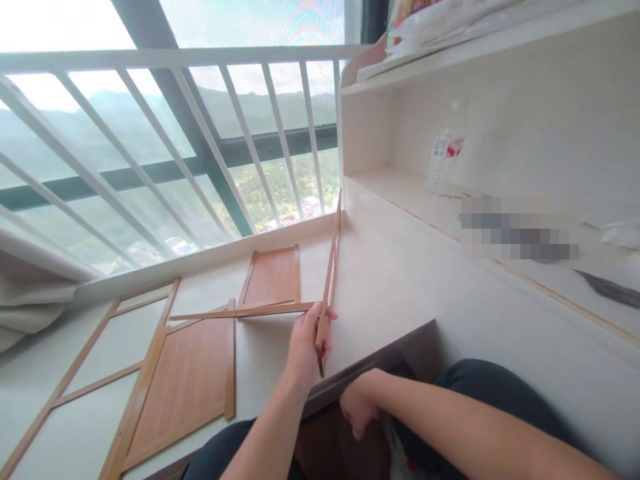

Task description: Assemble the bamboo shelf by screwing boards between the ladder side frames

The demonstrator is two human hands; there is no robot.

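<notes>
Pale smooth tabletop (390,280) carries flat wooden panels (185,373), the nearest cut off below. Left grip (307,340) clasps a thin wooden frame (330,273) standing on edge. Right grip (357,407), below the tabletop edge, curled; contents hidden.

Upright frame (331,267) on desk (400,280), flat panels (185,373) left — shelf (425,193) right, railing (175,57) behind

**A high-rise home, at a built-in window desk**

A cream desk (400,280) runs along a large window (150,133) guarded by white railing bars (210,140), with green hills and small buildings far below. A shelf unit (450,73) beside it carries bedding on top and a plastic bottle (443,160). A curtain (30,293) hangs at left. Flat-pack wooden panels (185,373) lie on the desk.
</notes>
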